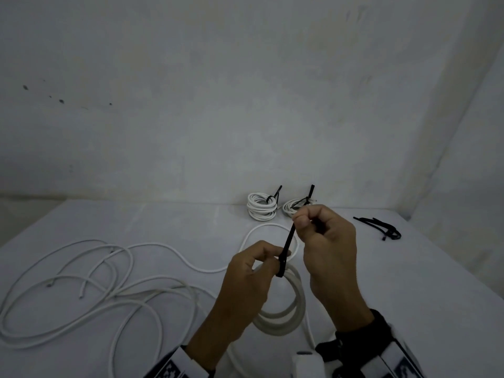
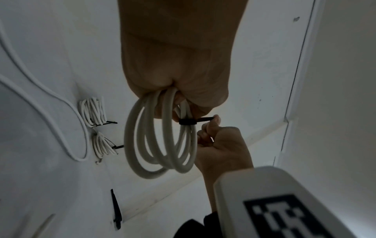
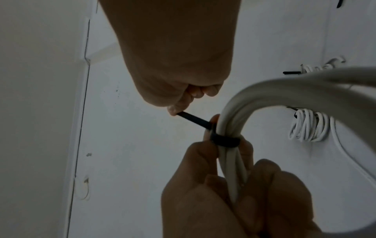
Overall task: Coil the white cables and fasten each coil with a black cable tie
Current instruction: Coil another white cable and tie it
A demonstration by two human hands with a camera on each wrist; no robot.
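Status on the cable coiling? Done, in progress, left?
Done: two tied coils sit at the table's back. In hand: left hand grips a third coil while right hand pulls the tie wrapped round it. Left: loose cables lie uncoiled on the left; spare ties wait on the right.

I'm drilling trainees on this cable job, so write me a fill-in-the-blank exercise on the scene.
1. The left hand grips the white cable coil; the ____ hand pulls the black cable tie.
2. Finished tied coils at the table's back: ____.
3. The spare black ties lie to the hands' ____.

Missing: right; two; right
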